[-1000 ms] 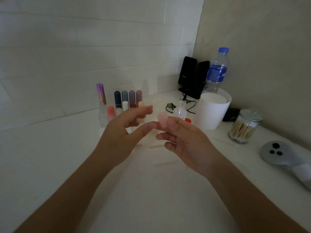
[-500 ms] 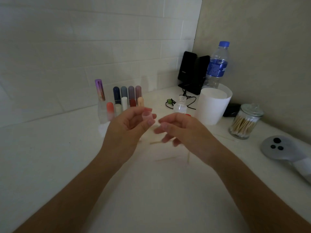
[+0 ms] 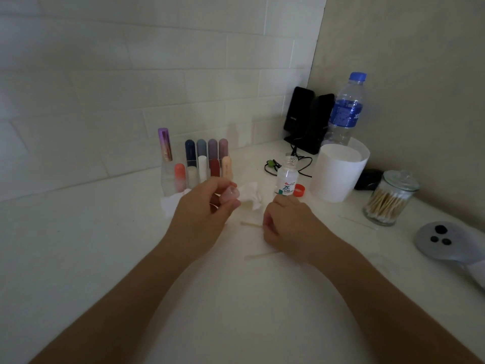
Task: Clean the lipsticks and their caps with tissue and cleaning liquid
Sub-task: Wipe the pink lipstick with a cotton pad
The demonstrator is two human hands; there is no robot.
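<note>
My left hand [image 3: 202, 208] pinches a small translucent pink lipstick cap [image 3: 231, 194] just above the counter. A crumpled white tissue [image 3: 251, 196] lies right behind the cap. My right hand [image 3: 287, 224] is down on the counter, its fingers curled over the right end of a cotton swab [image 3: 250, 224]. The open cleaning liquid bottle [image 3: 287, 177] stands just beyond that hand, with its red lid [image 3: 299, 191] beside it. Several lipsticks stand in a clear organizer [image 3: 168, 179] at the back.
A second swab [image 3: 259, 256] lies under my right wrist and another tissue [image 3: 169, 203] by the organizer. On the right stand a white paper roll [image 3: 338, 174], a swab jar [image 3: 389, 200], a water bottle [image 3: 346, 111], black speakers [image 3: 299, 114] and a grey device [image 3: 441, 240].
The pink cap went from my right hand to my left hand. My right hand then dropped to the counter onto the swab.
</note>
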